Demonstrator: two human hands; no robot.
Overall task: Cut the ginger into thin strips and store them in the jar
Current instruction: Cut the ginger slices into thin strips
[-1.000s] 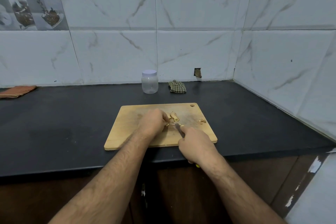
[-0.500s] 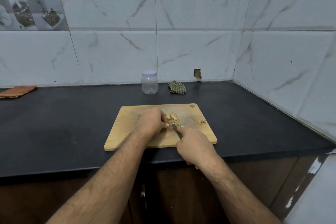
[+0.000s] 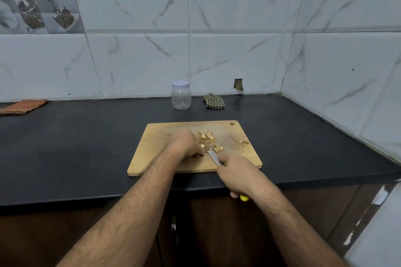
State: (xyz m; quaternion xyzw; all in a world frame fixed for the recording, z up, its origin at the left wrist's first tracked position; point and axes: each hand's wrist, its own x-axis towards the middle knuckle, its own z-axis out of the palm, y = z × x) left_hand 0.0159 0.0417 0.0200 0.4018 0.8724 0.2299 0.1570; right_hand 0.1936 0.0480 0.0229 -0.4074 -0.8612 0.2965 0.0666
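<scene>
A person stands at a black stone table set into a corner of pale marbled wall tiles, both bare forearms reaching forward over a rectangular light wooden cutting board (image 3: 165, 136) that lies near the table's front edge. The left hand (image 3: 184, 144) is curled over the board's middle, its fingertips pinching a small piece of pale tan ginger (image 3: 202, 146) down against the wood. The right hand (image 3: 236, 171) is wrapped round a knife with a yellow handle and short steel blade (image 3: 213, 156), forefinger laid along the blade; the blade's tip sits just beside the left fingertips. Cut ginger slivers (image 3: 217, 148) lie in a small heap just beyond the blade, larger ginger slices (image 3: 207, 135) rest towards the board's far edge, and a few scraps (image 3: 244, 142) lie near its right edge. A clear plastic jar with a pale lilac screw lid (image 3: 181, 95) stands closed at the table's back edge, well apart from the board, with a crumpled green checked cloth (image 3: 213, 101) beside it and a folded orange cloth (image 3: 21, 106) at the far left. The slicing step appears to be in hand, with storing not yet begun. The next stroke likely needs the blade kept close to the knuckles, fingertips tucked back.
</scene>
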